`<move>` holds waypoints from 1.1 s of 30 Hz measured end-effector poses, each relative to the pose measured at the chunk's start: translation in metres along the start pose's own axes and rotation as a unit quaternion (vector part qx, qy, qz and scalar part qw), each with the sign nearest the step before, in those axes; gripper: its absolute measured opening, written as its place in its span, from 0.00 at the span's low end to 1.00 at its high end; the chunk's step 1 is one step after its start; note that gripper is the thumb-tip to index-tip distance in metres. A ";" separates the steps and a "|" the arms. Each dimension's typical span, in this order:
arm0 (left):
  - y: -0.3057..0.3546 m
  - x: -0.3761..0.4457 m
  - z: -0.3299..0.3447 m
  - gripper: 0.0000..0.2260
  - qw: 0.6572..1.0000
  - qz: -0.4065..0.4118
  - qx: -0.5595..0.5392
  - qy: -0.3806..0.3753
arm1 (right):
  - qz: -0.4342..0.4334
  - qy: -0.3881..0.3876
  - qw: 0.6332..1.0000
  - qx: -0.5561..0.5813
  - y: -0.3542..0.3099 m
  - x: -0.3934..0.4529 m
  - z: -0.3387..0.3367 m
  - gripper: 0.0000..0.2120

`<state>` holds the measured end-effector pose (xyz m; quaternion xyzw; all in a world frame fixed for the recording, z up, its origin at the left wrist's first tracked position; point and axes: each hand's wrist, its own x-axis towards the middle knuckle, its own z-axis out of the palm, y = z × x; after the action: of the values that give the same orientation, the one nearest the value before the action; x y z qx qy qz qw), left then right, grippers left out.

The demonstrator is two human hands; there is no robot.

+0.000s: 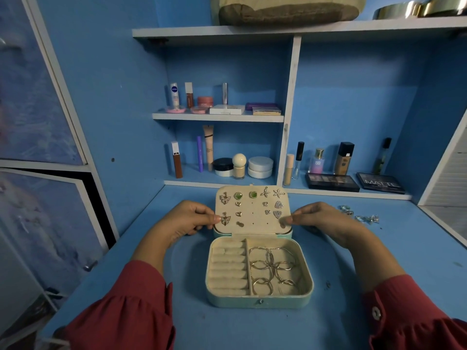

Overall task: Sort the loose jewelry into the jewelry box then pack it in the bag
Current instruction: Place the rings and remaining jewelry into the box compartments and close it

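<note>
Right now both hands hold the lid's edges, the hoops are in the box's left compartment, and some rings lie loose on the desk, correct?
Not quite. The head view shows the hoops in the box's right compartment; the left one holds only ring rolls. The left hand, right hand, lid and rings are as you say.

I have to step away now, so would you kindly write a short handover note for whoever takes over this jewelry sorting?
Left hand pinches the left edge of the earring panel; right hand pinches its right edge.
The jewelry box lies open on the blue desk.
Done: stud earrings sit pinned on the panel, and hoop earrings lie in the right compartment. The ring rolls look empty.
Left: loose rings lie on the desk to the right of the box. Sort them in, close the box and pack it in the bag, which I cannot identify for certain.
</note>
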<state>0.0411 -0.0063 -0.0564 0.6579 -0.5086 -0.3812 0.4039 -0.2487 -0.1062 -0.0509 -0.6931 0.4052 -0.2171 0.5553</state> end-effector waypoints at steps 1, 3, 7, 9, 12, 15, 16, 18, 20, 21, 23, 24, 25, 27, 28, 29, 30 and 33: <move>0.000 0.000 0.001 0.02 1.000 -0.002 0.000 0.002 | 0.007 0.005 1.000 -0.001 -0.001 0.001 0.001 0.08; 0.001 0.000 0.002 0.02 1.000 -0.007 -0.001 0.005 | 0.019 0.012 1.000 0.006 0.000 0.003 0.003 0.09; 0.004 -0.001 0.004 0.04 1.000 -0.009 -0.002 0.003 | 0.034 0.017 0.999 0.011 0.000 0.005 0.005 0.09; 0.005 -0.001 0.004 0.06 1.000 -0.009 0.000 0.001 | 0.039 0.017 0.999 0.004 0.001 0.007 0.007 0.10; 0.006 -0.002 0.004 0.07 1.000 -0.010 0.003 -0.001 | 0.042 0.018 0.999 -0.015 0.002 0.009 0.008 0.13; 0.006 -0.002 0.005 0.07 1.000 -0.008 0.004 -0.003 | 0.042 0.010 0.998 -0.039 0.003 0.009 0.008 0.13; 0.006 -0.002 0.004 0.07 1.000 -0.008 0.007 -0.003 | 0.039 0.007 0.998 -0.046 0.003 0.010 0.008 0.14; 0.006 -0.002 0.004 0.06 1.000 -0.007 0.009 -0.005 | 0.036 0.008 0.998 -0.056 0.003 0.010 0.009 0.16; 0.006 -0.002 0.004 0.05 1.000 -0.006 0.009 -0.005 | 0.038 0.011 0.997 -0.059 0.002 0.009 0.009 0.16; 0.006 -0.002 0.004 0.05 1.000 -0.006 0.010 -0.004 | 0.041 0.010 0.997 -0.062 0.001 0.008 0.010 0.17; 0.006 -0.002 0.004 0.05 1.000 -0.008 0.013 -0.004 | 0.040 0.006 0.996 -0.074 0.001 0.008 0.011 0.25; 0.007 -0.002 0.004 0.05 1.000 -0.009 0.014 -0.005 | 0.040 0.005 0.996 -0.080 0.001 0.009 0.011 0.30; 0.007 -0.002 0.004 0.05 1.000 -0.010 0.014 -0.005 | 0.039 0.004 0.996 -0.078 0.003 0.010 0.011 0.33; 0.007 -0.002 0.004 0.05 1.000 -0.011 0.013 -0.005 | 0.046 0.005 0.997 -0.068 0.004 0.011 0.011 0.33; 0.007 -0.002 0.004 0.05 1.000 -0.011 0.013 -0.005 | 0.050 0.005 0.997 -0.066 0.003 0.011 0.012 0.28; 0.007 -0.002 0.005 0.05 1.000 -0.011 0.014 -0.005 | 0.051 0.003 0.997 -0.065 0.001 0.009 0.013 0.21; 0.007 -0.003 0.005 0.05 1.000 -0.011 0.015 -0.005 | 0.050 0.003 0.997 -0.066 0.000 0.009 0.013 0.16; 0.008 -0.004 0.004 0.06 1.000 -0.011 0.015 -0.006 | 0.045 0.008 0.996 -0.076 -0.004 0.006 0.011 0.10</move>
<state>0.0334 -0.0045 -0.0503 0.6672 -0.5098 -0.3813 0.3868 -0.2360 -0.1044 -0.0516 -0.7125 0.4558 -0.1657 0.5071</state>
